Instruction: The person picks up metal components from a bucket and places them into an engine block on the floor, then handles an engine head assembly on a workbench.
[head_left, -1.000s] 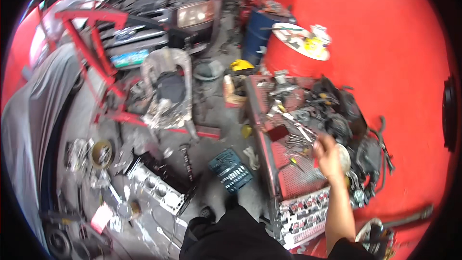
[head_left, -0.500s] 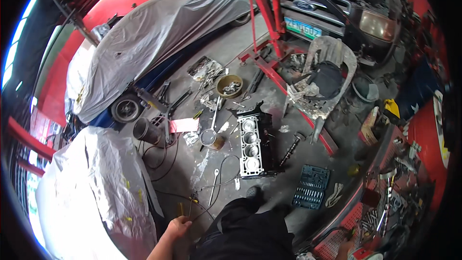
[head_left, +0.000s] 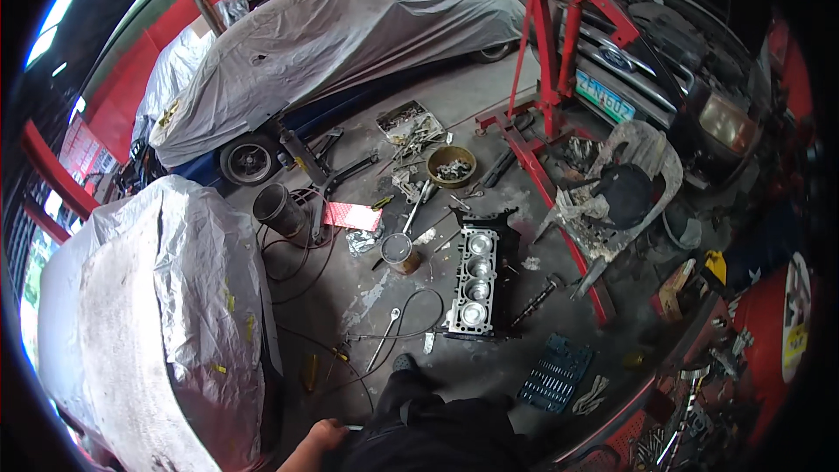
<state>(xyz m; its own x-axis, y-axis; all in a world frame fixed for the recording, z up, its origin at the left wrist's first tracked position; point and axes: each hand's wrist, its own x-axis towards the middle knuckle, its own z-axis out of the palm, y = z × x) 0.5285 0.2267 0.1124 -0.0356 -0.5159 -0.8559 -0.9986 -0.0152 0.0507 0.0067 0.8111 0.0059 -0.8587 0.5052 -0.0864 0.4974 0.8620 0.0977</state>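
Observation:
My left hand (head_left: 329, 433) is low in the picture beside my dark trouser leg. Its fingers are closed, and a small pale, metallic-looking end sticks out toward the leg; the rest of that thing is hidden. My right hand is out of sight. On the floor ahead stands an engine block (head_left: 477, 280), its bright top deck showing a row of cylinders. A long ratchet handle (head_left: 383, 341) lies to its left, near my shoe (head_left: 405, 364). To the right are a camshaft (head_left: 537, 301) and an opened socket set (head_left: 556, 374) in a dark case.
A red engine hoist (head_left: 540, 157) and a dirty plastic chair (head_left: 622, 197) stand at the right. A tin can (head_left: 399, 255), a bowl of parts (head_left: 452, 166) and a cable (head_left: 350, 334) lie left of the block. Covered vehicles (head_left: 341, 44) flank the left; a tool-strewn red bench (head_left: 603, 446) edges the right.
The view has swung left and slightly up, so the floor things sit farther right. My left hand appears lower, and my visible shoe has shifted left. The block and tools look undisturbed.

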